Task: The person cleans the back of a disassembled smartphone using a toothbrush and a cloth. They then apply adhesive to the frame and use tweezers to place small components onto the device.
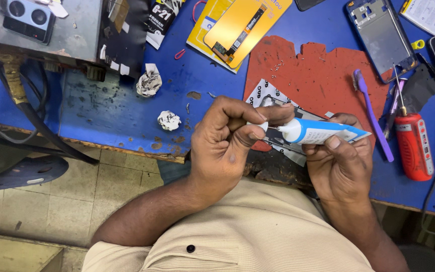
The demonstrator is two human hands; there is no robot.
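- Far to the left of your hands: two crumpled paper wads (149, 81) lie on the blue bench top (106, 108), well apart from your work. The bench's chipped front edge (127, 148) runs just left of your left wrist, with open floor below it.
- Your left hand (222, 146): closed, thumb and forefinger pinched at the small white cap (262, 126) at the tip of the tube. The view is tight here, so whether the cap is seated or already free of the nozzle cannot be told.
- Between your hands: the white and blue adhesive tube (318, 132) lies level, nozzle pointing toward your left hand, above the bench edge and close to your chest.
- Your right hand (341, 161): wrapped firmly around the rear of the tube, thumb on top.
- Handling note: grip the tube near its shoulder without squeezing the body, and turn the cap with the fingertips only, keeping the nozzle level so that nothing oozes out.
- Beyond your hands: a red mat (318, 75) with a dark flat part (278, 103) on it offers the nearest landing room.
- Right of your right hand: a purple brush (373, 118) and a red screwdriver (415, 146) lie near, and a phone frame (383, 35) farther out. Room for sideways movement is narrow here, so draw your elbows in rather than sweeping right.
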